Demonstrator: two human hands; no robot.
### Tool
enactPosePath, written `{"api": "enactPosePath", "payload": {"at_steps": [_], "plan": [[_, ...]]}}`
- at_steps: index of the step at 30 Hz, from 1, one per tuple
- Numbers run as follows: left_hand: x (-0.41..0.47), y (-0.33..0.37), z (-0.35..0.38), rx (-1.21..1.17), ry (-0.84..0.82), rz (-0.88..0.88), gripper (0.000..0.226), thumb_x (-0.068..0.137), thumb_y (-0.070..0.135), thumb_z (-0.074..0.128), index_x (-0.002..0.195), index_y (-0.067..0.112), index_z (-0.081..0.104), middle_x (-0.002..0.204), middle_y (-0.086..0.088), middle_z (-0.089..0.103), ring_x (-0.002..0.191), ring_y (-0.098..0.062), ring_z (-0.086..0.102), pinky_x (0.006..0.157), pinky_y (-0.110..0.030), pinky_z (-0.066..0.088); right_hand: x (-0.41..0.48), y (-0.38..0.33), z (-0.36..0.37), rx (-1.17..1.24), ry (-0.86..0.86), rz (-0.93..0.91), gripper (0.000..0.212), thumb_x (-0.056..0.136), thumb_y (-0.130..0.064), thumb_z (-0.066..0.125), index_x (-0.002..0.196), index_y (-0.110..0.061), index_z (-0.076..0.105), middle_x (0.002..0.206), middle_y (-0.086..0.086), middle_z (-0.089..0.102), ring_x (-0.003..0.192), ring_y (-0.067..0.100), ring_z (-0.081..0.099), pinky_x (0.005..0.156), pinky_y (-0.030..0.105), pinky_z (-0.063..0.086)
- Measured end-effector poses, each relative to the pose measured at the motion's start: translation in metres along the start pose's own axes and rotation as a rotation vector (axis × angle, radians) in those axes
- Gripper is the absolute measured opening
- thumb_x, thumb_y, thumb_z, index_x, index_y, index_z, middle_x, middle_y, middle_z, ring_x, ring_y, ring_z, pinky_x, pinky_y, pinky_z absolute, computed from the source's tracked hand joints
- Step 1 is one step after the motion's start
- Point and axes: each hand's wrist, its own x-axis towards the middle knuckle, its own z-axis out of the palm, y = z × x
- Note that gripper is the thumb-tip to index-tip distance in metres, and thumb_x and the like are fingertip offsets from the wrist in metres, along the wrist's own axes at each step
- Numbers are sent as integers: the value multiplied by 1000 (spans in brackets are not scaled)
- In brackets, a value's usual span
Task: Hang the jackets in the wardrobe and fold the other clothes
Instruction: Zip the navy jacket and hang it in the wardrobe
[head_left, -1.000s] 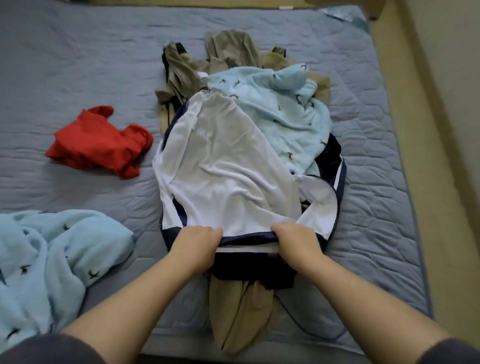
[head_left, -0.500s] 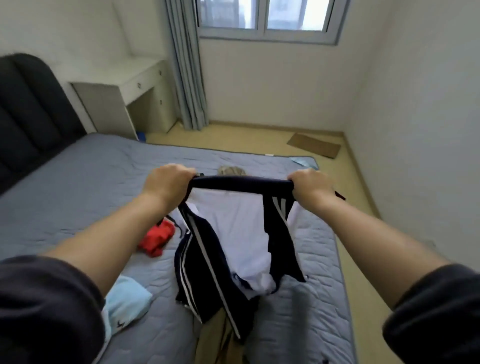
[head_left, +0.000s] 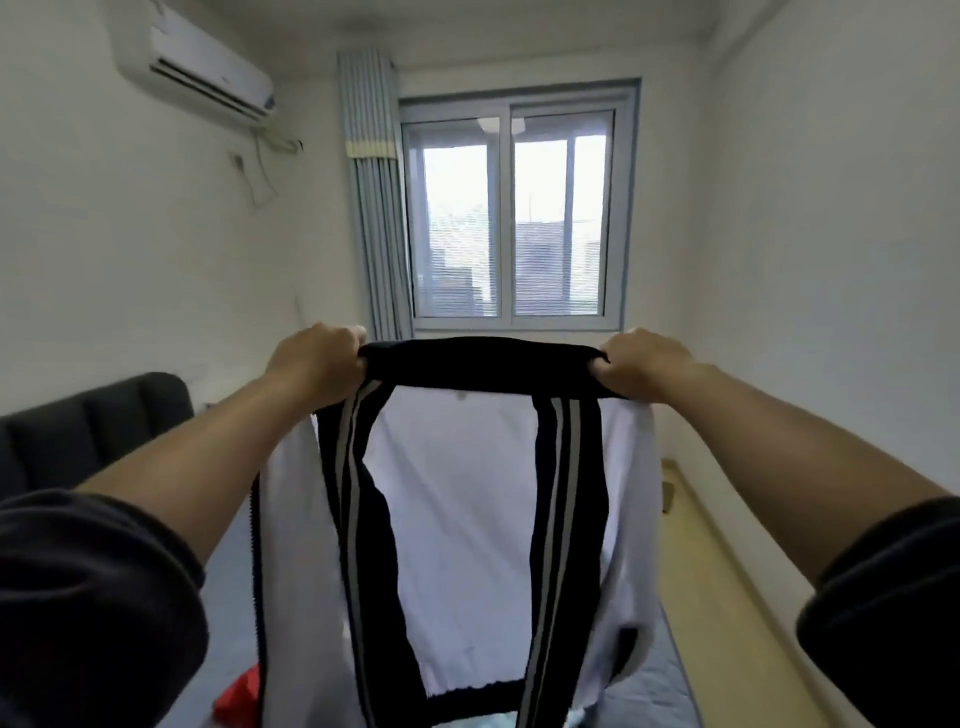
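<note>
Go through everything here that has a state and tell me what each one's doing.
jacket: held up, hanging from its dark top band.
left hand: grips the band's left end.
right hand: grips the band's right end.
window: closed.
curtain: gathered left of the window.
red garment: crumpled on the bed.

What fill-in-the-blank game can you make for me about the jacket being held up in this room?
1. The left hand and the right hand grip the jacket by its dark top edge; its big middle panel is ____.
2. The crumpled garment at the lower left is ____.
3. The curtain hangs on the ____ side of the window.

Missing words: white, red, left.
</note>
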Motion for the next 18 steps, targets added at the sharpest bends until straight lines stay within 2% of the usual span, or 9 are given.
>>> {"api": "enactPosePath", "payload": {"at_steps": [3, 6, 8, 10, 11, 12, 14, 15, 18], "plan": [[-22, -1, 0, 111, -62, 205, 21, 94, 33, 45, 95, 14, 54, 89, -15, 63, 80, -35, 59, 62, -32, 37, -25, -5, 10, 3, -98, -117, 51, 86, -61, 48, 62, -18, 55, 64, -3, 57, 64, 18, 57, 51, 26, 35], [-24, 3, -1, 175, -105, 207, 18, 96, 26, 41, 97, 11, 53, 95, -17, 63, 72, -30, 53, 62, -32, 35, -29, -18, 6, -173, -128, -143, 40, 89, -57, 49, 81, -21, 65, 75, -3, 59, 76, 22, 60, 60, 27, 42], [-8, 3, -18, 93, 94, 98, 18, 96, 23, 42, 95, 9, 52, 89, -20, 63, 68, -31, 52, 61, -32, 34, -18, -30, -17, -148, 91, -157, 29, 92, -44, 50, 76, -22, 59, 68, -6, 51, 77, 26, 60, 63, 29, 41], [3, -1, -31, -83, 485, 60, 18, 94, 22, 48, 94, 4, 53, 75, -23, 62, 64, -37, 59, 58, -34, 35, -9, -40, -37, 78, 453, -204, 27, 92, -37, 50, 70, -21, 53, 61, -6, 47, 68, 28, 59, 61, 29, 38], [1, -3, -32, -99, 590, 61, 18, 94, 22, 49, 92, 4, 53, 68, -22, 61, 60, -37, 60, 55, -32, 35, -9, -44, -38, 154, 579, -193, 29, 92, -38, 48, 69, -20, 52, 61, -4, 48, 63, 27, 57, 59, 29, 37], [-4, -1, -30, -71, 499, 94, 17, 94, 24, 50, 89, 8, 52, 64, -16, 60, 57, -33, 60, 53, -28, 36, -12, -50, -34, 131, 560, -181, 32, 94, -41, 44, 70, -21, 51, 63, -1, 51, 63, 27, 57, 59, 30, 37], [-26, 2, 0, 226, -38, 241, 11, 93, 26, 50, 86, 18, 51, 73, -3, 60, 63, -22, 61, 51, -20, 38, -24, -53, 6, -168, 195, -221, 34, 97, -43, 36, 79, -22, 56, 82, 5, 62, 75, 27, 59, 63, 31, 39], [-35, -1, 15, 338, -202, 262, 6, 93, 23, 48, 91, 20, 53, 84, 0, 63, 72, -20, 63, 55, -19, 40, -34, -49, 27, -293, 23, -201, 36, 98, -44, 35, 84, -21, 59, 92, 6, 65, 81, 27, 60, 66, 30, 40], [-27, -20, 23, 227, -121, 211, 17, 92, 11, 41, 102, 17, 53, 100, -6, 66, 84, -28, 65, 66, -30, 48, -38, -34, 38, -157, 52, -124, 48, 98, -55, 31, 73, -20, 52, 77, -1, 58, 72, 24, 55, 63, 30, 37]]}}
